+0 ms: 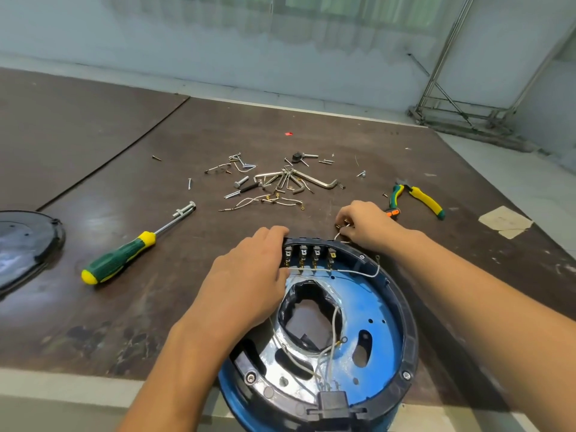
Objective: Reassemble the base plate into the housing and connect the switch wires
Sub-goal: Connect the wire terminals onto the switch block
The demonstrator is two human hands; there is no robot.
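A round blue housing (378, 316) with a black rim lies open side up at the table's near edge, and a plate with a taped centre hole sits inside it. A row of switches (308, 255) with brass terminals stands at its far rim. My left hand (249, 282) rests on the housing's left side, its fingers pinching a white wire (352, 271) that runs along the switch terminals. My right hand (364, 224) sits just beyond the far rim and grips the brass end of another white wire. More white wires (327, 353) loop to a black plug at the near rim.
A green and yellow screwdriver (124, 255) lies to the left. A black round cover (25, 244) sits at the far left edge. Hex keys, screws and spare wires (280, 180) are scattered beyond the housing. Yellow-green pliers (414, 196) lie to the right, near a taped paper patch (505, 221).
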